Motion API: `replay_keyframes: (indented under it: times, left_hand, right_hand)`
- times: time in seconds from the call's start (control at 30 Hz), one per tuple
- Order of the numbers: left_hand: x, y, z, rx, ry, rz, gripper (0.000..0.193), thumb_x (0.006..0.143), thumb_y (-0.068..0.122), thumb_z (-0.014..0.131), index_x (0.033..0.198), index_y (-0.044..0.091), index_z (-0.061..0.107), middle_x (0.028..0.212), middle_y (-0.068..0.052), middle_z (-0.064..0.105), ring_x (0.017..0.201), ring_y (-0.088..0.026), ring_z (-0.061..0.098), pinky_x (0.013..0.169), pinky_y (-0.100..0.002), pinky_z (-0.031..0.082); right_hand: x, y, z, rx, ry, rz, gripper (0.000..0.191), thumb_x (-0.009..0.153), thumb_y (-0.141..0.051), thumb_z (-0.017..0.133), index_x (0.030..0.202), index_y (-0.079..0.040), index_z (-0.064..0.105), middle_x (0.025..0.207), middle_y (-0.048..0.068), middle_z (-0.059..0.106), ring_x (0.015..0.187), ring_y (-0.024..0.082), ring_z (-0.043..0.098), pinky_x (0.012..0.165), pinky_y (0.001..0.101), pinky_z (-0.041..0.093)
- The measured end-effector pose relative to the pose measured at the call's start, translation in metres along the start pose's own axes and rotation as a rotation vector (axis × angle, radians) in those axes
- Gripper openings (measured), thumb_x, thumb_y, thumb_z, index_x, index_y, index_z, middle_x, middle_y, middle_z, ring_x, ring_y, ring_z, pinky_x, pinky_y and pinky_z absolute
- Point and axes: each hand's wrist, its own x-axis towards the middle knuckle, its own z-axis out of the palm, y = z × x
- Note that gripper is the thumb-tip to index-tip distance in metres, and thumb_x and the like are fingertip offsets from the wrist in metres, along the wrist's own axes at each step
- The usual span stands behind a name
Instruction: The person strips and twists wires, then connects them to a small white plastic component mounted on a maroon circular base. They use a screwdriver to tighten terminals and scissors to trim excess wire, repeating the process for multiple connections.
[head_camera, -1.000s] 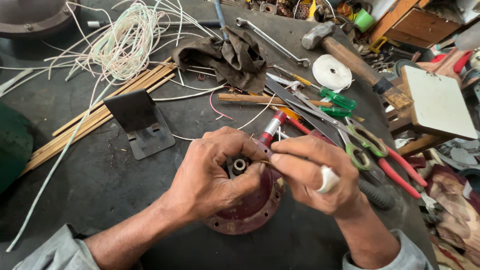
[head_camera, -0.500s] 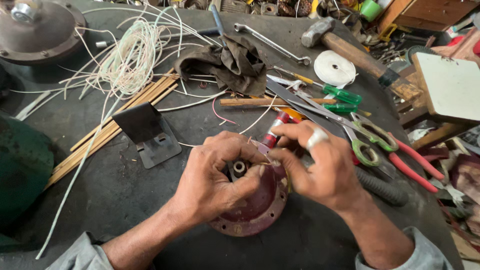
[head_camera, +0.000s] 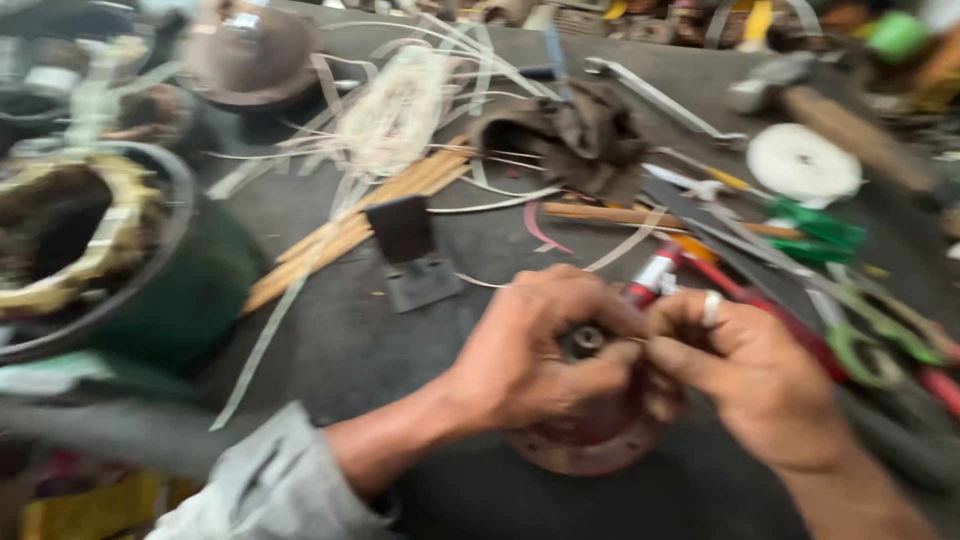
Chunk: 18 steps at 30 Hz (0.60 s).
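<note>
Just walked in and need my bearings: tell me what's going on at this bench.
A person grips a round red metal part on the dark bench. The left hand wraps over its top by a small hub; the right hand, wearing a ring, pinches at that hub. Pliers, white tape, a rag and a green motor housing lie around. The view is blurred.

Bench (head_camera: 330, 350) dark, greasy, pretty cluttered. Green motor housing (head_camera: 190, 290) with yellowish windings at left edge. Bundle of thin wooden strips (head_camera: 350, 230) lying diagonal mid-bench, small dark metal bracket (head_camera: 410, 250) just beside it. Tangle of white wire (head_camera: 395, 110) behind that, crumpled dark rag (head_camera: 580, 140) to its right. White tape roll (head_camera: 803, 163) and hammer (head_camera: 820, 100) far right, green-handled scissors (head_camera: 870, 345) near right edge. All bit blurry.
</note>
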Motion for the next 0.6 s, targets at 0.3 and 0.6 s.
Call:
replay_keyframes:
  times: [0.3,0.6]
  left_hand:
    - [-0.002,0.001,0.001,0.039,0.016,-0.046,0.013,0.090,0.021,0.073,0.098,0.010,0.074,0.092,-0.005,0.076,0.090,-0.019,0.075,0.086,-0.030,0.059]
    - [-0.003,0.001,0.003,0.023,0.018,-0.077,0.012,0.090,0.020,0.073,0.096,0.009,0.074,0.091,-0.004,0.076,0.090,-0.017,0.075,0.091,-0.032,0.060]
  right_hand:
    - [-0.002,-0.022,-0.001,-0.748,0.229,-0.854,0.025,0.085,-0.004,0.077,0.105,-0.002,0.064,0.100,0.014,0.070,0.085,0.025,0.072,0.071,0.0339,0.058]
    - [-0.001,-0.029,-0.006,-0.776,0.126,-0.950,0.033,0.073,0.008,0.072,0.103,-0.007,0.072,0.104,0.016,0.069,0.088,0.029,0.073,0.076,0.0354,0.061]
